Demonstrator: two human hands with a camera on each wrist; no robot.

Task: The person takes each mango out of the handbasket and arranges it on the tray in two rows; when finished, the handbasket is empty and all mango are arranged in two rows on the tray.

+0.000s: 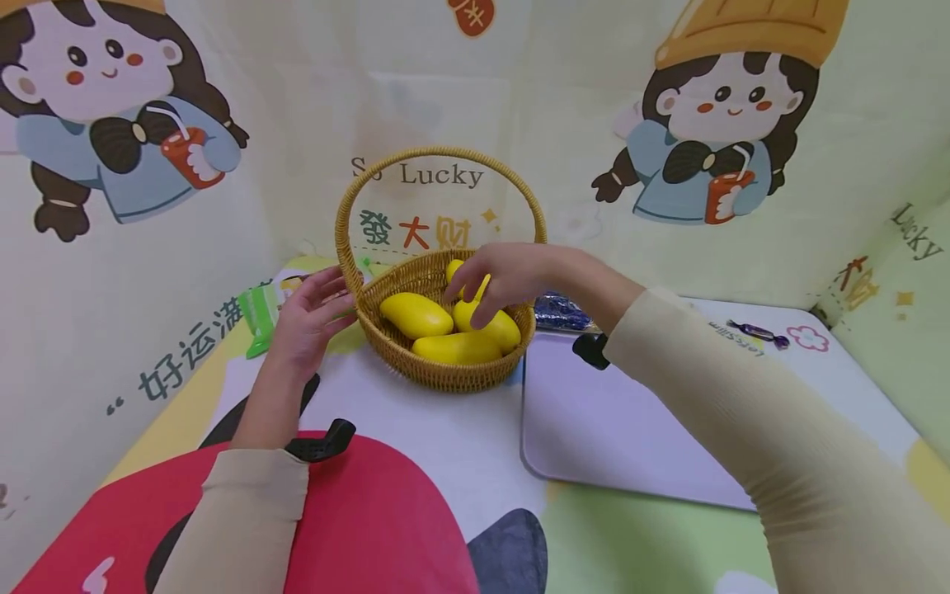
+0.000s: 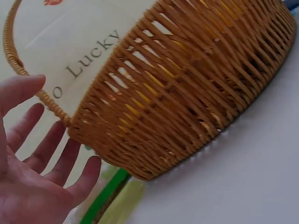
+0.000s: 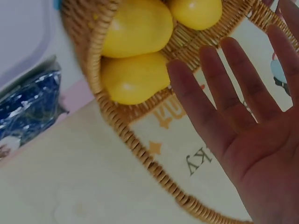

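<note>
A round wicker basket with a tall arched handle stands on the table, holding several smooth yellow mangoes. Beside its left rim, my left hand has its fingers spread near the foot of the handle; the left wrist view shows nothing in the palm. Over the mangoes hovers my right hand, reaching in from the right with loosely bent fingers. The right wrist view shows that palm bare, with one fingertip overlapping a mango. From the head, the right hand partly covers the mangoes at the back.
A pale lilac tray lies right of the basket, with a dark blue shiny packet behind it. Farther right is a purple wrapped candy. A green packet lies behind my left hand. A printed cloth backdrop rises behind the table.
</note>
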